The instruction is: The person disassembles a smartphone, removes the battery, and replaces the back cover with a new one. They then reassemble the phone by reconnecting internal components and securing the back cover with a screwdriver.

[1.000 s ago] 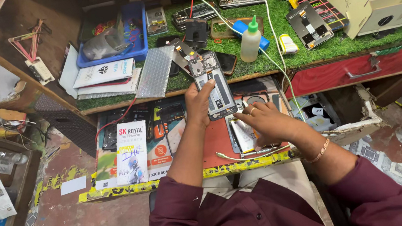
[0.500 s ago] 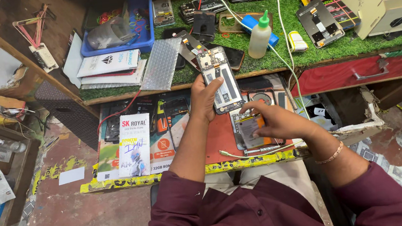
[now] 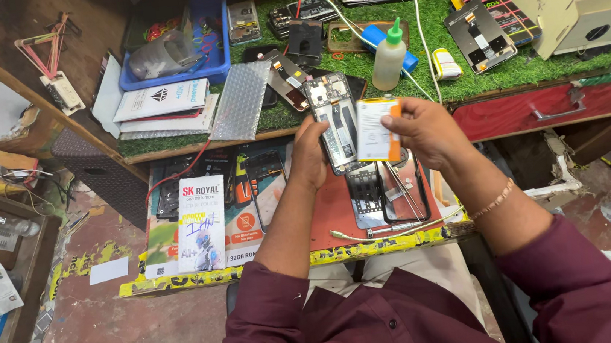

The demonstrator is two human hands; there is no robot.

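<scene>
My left hand [image 3: 309,156] grips an opened phone body [image 3: 335,121] held upright, its bare inner side with circuit boards facing me. My right hand [image 3: 422,130] pinches a flat white battery [image 3: 375,131] with an orange edge, held right beside the phone body and overlapping its right side. Both hands hover above the lower work board [image 3: 285,261], over a dark phone frame [image 3: 387,192] lying on a red mat [image 3: 329,218].
A green turf shelf [image 3: 537,68] carries a glue bottle [image 3: 389,57], several opened phones [image 3: 480,33], a blue tray [image 3: 214,56] and a bubble-wrap pouch [image 3: 241,102]. Phone-part boxes [image 3: 202,224] lie left on the board. Tweezers [image 3: 395,228] rest near the front edge. A red drawer [image 3: 556,103] stands right.
My right hand rose from the frame on the red mat, bringing the white battery up beside the phone body. My left hand kept holding the phone body.
</scene>
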